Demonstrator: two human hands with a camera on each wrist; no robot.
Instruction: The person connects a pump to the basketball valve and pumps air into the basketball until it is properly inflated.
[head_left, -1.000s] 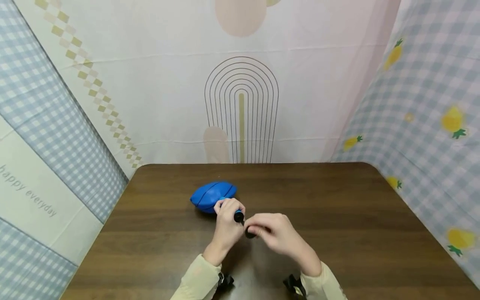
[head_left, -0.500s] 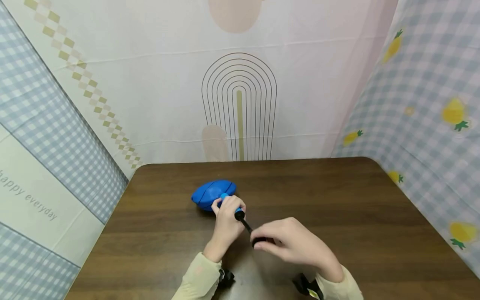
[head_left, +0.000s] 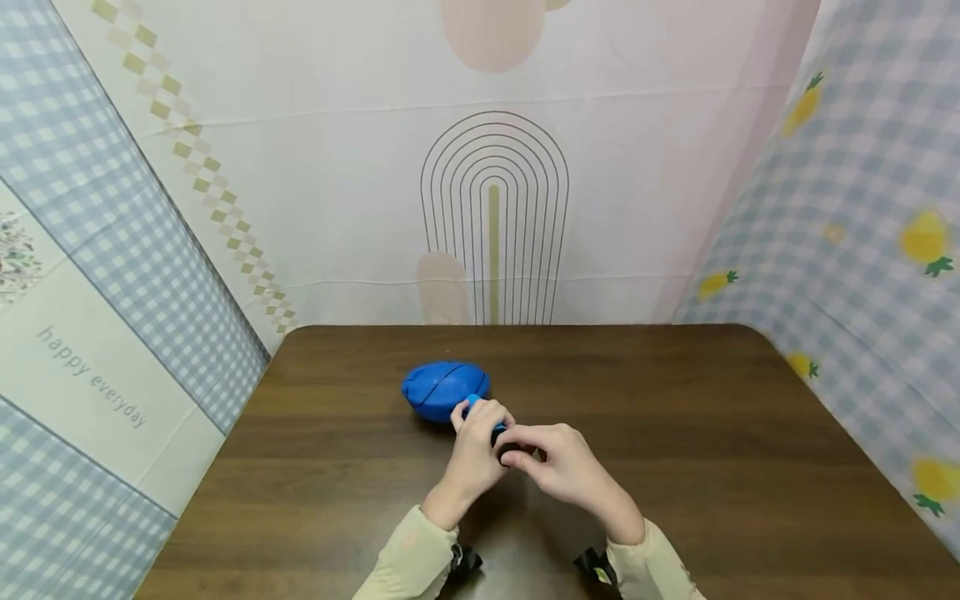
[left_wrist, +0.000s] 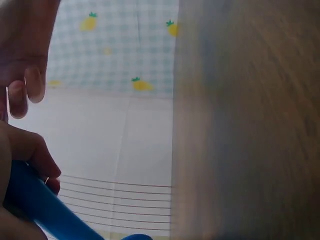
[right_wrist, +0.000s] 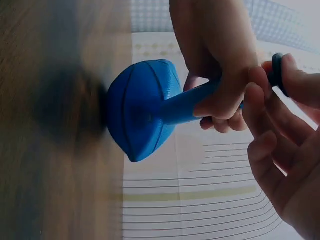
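Note:
A blue ball (head_left: 442, 390) with black seam lines, slack and pointed at its ends, rests on the table. In the right wrist view a blue hand pump (right_wrist: 185, 104) meets the ball's side; the exact joint is too dim to make out. My left hand (head_left: 477, 446) grips the pump's barrel, which also crosses the lower corner of the left wrist view. My right hand (head_left: 566, 468) pinches the black pump handle (right_wrist: 277, 75) between thumb and fingers. This handle sits close to the barrel's near end, and the two hands nearly touch.
The brown wooden table (head_left: 675, 433) extends around both hands. Behind it hangs a pale printed cloth (head_left: 337, 200). Checked cloths hang at the left (head_left: 112, 208) and at the right (head_left: 862, 275).
My right hand first draws the pump handle back, baring the black rod, then brings it in again against the barrel. The left hand keeps its grip on the pump.

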